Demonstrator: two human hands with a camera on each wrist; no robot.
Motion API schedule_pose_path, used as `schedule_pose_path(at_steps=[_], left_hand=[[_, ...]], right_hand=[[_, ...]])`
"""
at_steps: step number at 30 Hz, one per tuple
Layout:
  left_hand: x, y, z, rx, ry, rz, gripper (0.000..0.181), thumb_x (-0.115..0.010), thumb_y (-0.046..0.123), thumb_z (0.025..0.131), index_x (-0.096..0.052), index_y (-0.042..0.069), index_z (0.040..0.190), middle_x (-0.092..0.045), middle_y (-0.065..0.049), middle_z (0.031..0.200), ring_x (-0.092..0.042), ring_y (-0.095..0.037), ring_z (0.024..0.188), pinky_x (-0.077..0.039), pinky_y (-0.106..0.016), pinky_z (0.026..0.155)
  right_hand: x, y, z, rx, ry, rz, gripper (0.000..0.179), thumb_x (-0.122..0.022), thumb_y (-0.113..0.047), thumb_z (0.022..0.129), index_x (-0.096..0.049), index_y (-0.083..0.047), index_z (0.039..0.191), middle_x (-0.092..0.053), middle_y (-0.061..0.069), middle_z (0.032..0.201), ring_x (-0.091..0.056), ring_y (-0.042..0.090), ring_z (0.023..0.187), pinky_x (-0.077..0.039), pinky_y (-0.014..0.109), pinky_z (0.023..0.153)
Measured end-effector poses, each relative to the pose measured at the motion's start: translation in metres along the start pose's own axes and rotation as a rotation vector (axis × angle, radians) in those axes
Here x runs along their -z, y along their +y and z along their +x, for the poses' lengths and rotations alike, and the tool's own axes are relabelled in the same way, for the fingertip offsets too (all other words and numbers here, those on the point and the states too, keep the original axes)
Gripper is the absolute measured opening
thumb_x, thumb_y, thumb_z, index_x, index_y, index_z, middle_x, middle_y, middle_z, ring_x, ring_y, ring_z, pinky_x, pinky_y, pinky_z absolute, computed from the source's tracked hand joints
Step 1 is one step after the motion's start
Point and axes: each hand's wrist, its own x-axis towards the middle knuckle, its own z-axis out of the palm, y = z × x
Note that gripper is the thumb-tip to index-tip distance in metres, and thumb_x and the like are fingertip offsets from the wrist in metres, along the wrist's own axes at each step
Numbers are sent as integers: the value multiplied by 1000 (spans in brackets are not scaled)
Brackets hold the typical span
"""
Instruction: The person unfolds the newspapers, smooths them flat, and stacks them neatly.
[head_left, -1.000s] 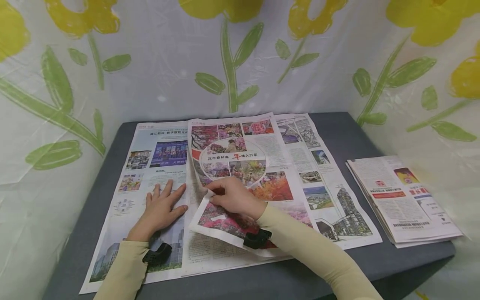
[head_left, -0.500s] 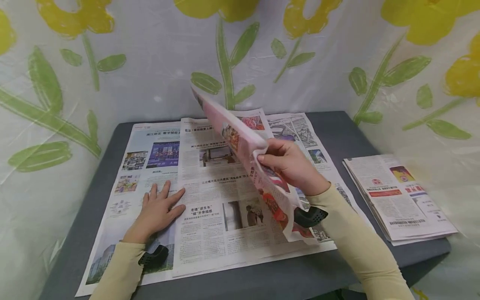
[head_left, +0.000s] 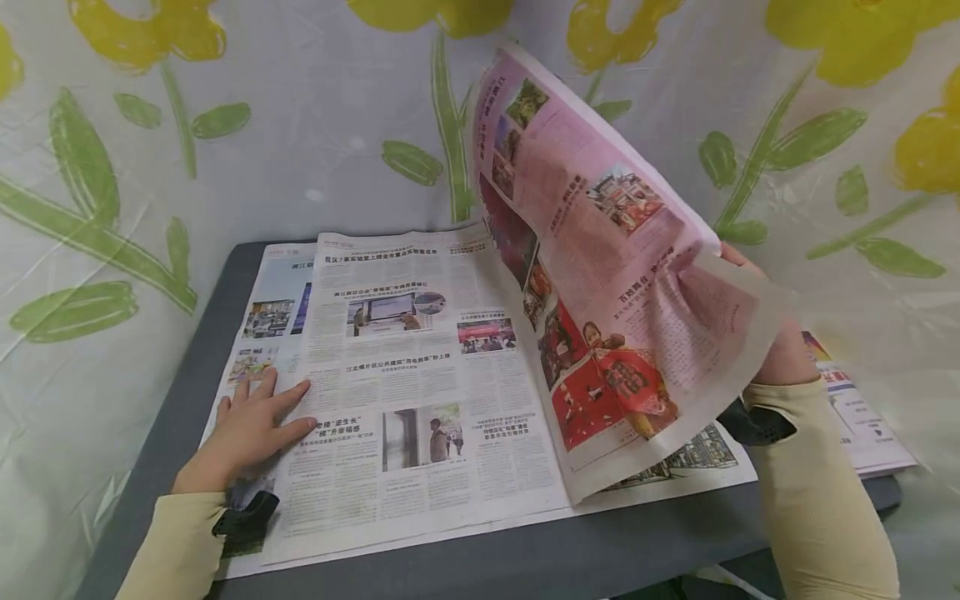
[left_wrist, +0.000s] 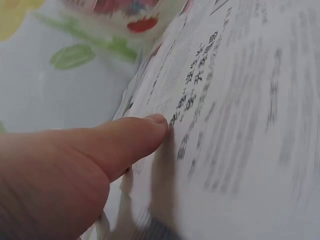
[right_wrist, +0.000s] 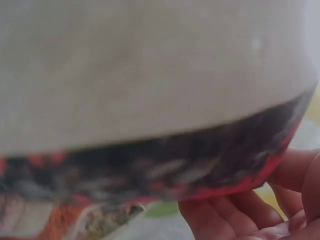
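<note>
A newspaper [head_left: 420,500] lies spread with its text page facing up. Spread fingers of my left hand [head_left: 247,429] rest along its left side; in the left wrist view the thumb [left_wrist: 135,135] touches the print. My right hand [head_left: 783,354] grips the edge of a newspaper page [head_left: 600,250], raised and curving up from the middle fold, with pink and red pictures on it. That page hides most of the right hand's fingers in the head view. In the right wrist view, curled fingers [right_wrist: 225,215] hold the page at its dark and red printed edge.
A folded stack of newspapers [head_left: 862,425] lies at the table's right, partly behind the right arm. The dark grey cloth [head_left: 450,558] covers the table. A flower-printed curtain [head_left: 300,150] surrounds its back and sides.
The right hand has lifted the page and carried it to the right, uncovering the text page below. The left hand has slid left, and the text page has shifted left too.
</note>
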Motion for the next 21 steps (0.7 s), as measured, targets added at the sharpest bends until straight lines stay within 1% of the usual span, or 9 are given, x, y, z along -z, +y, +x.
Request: schedule_pose_path(at_steps=[2,3,4,5,9,10,13,16,21], left_hand=[[3,-8,-4,26,-9,-4,82,-65,57,93,-44,6,153,-15,-43,160,-2,-74,143,-8,-88,103],[4,-12,-6,39,-10,-2,83,-65,58,92,-43,5,153,-14,-43,160,-2,-75,142,-8,-88,103],[5,-17,-8,53,-12,-2,84,-64,59,93,-42,6,154,-14,-43,160,-3,-75,142,-8,-88,103],[6,-21,-9,64,-11,-1,85,-64,59,93,-41,6,154,-14,-43,160,-4,-75,142,-8,-88,103],[6,-35,-13,102,-6,8,86,-62,60,93,-38,5,155,-13,-45,158,-7,-76,139,-10,-88,102],[7,-38,-14,108,-5,10,86,-62,60,94,-37,6,155,-13,-46,157,-8,-76,139,-10,-88,102],[9,-44,-15,122,-9,13,85,-60,60,95,-36,5,156,-12,-48,156,-7,-78,138,-11,-88,101],[10,-47,-16,131,-10,10,84,-60,58,95,-36,4,155,-12,-48,155,-6,-79,137,-11,-89,101],[10,-58,-20,138,-2,24,84,-60,58,96,-36,3,155,-14,-49,154,-8,-81,135,-13,-90,99]], right_hand=[[25,17,-23,31,121,-607,43,-29,-20,112,-46,-12,150,-53,-5,150,-45,2,137,-30,16,117],[22,1,-36,-26,168,-704,40,-30,-18,112,-49,-17,148,-54,-12,146,-44,-1,134,-29,13,114],[19,-5,-37,62,91,-478,42,-27,-15,113,-48,-17,149,-54,-14,145,-46,-4,131,-25,9,114],[6,-41,-37,4,-39,-116,42,-30,-13,112,-48,-17,150,-55,-12,145,-49,-1,130,-27,10,114],[-68,-155,-54,-56,15,454,43,-34,0,110,-66,-21,131,-71,-15,121,-63,-2,107,-40,6,96],[-79,-169,-60,-39,16,437,48,-36,3,108,-65,-25,133,-70,-16,125,-62,-4,112,-40,6,98],[-87,-167,-88,-19,124,-189,59,-51,14,98,-61,-27,139,-57,-40,124,-50,-19,115,-33,-1,96],[-76,-136,-113,-117,170,-495,62,-58,17,89,-56,-8,146,-46,-50,118,-44,-24,113,-29,-4,95],[-67,-102,-138,-200,116,-555,54,-64,9,89,-54,6,142,-41,-52,120,-40,-28,111,-26,-6,93]])
